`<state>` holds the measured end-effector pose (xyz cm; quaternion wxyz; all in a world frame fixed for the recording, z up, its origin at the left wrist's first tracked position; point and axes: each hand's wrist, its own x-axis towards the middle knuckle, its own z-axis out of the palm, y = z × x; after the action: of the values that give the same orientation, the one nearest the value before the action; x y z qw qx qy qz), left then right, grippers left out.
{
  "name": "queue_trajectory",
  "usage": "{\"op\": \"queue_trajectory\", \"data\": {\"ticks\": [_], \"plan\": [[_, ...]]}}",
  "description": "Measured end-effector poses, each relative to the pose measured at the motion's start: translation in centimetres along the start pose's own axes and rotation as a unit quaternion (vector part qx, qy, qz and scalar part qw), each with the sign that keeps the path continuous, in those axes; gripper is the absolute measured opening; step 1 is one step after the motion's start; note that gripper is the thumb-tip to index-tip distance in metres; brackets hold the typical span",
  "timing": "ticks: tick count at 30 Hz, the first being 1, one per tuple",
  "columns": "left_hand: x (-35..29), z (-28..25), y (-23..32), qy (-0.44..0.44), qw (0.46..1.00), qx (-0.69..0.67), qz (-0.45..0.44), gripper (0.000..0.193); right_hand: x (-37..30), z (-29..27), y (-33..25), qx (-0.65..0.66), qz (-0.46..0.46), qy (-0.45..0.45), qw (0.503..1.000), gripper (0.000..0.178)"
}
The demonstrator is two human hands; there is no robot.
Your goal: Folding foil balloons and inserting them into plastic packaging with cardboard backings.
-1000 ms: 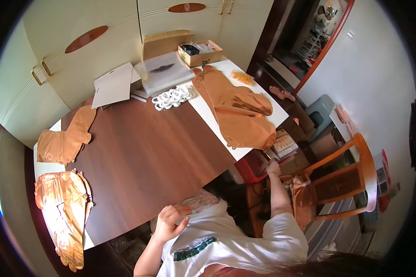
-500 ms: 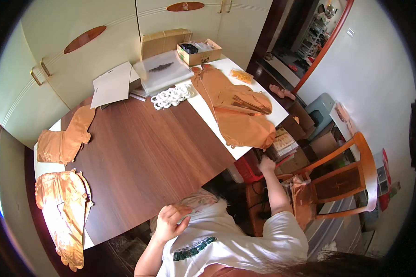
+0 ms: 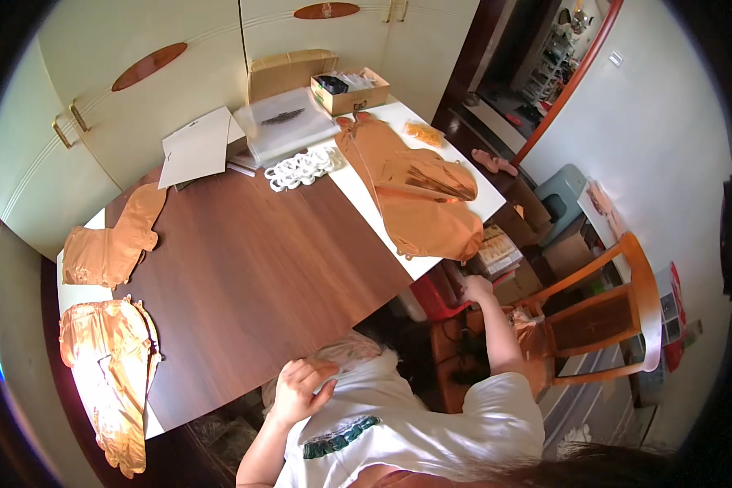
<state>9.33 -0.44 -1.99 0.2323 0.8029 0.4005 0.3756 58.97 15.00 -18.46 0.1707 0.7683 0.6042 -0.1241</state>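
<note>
Red container (image 3: 436, 298) below near edge of table (image 3: 260, 276), toward right corner; right hand (image 3: 477, 289) just beside it (can't tell whether its grip is clamped). Left hand (image 3: 300, 389) by near edge, thumb and fingers apart. Copper-coloured foil pieces (image 3: 431, 226) along left and right edges, white rings (image 3: 302, 169) toward far edge.

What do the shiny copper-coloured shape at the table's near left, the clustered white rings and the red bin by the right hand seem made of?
Shiny copper-coloured shape: probably thin foil film, given its bright glare and wrinkles.
Clustered white rings: perhaps smooth plastic, from their even look, too small to be sure.
Red bin: likely plastic, judging by its saturated colour and smooth wall.
</note>
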Motion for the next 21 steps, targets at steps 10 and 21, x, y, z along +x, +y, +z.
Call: {"op": "queue_trajectory", "data": {"ticks": [10, 21], "plan": [[-0.6, 0.4, 0.2, 0.003, 1.000, 0.020, -0.013, 0.016, 2.3, -1.0, -5.5, -0.002, 0.068, -0.040, 0.997, 0.041], [-0.3, 0.3, 0.1, -0.002, 0.999, 0.045, 0.002, 0.018, -0.6, -3.8, -2.0, -0.005, -0.007, -0.029, 1.000, 0.039]]}}
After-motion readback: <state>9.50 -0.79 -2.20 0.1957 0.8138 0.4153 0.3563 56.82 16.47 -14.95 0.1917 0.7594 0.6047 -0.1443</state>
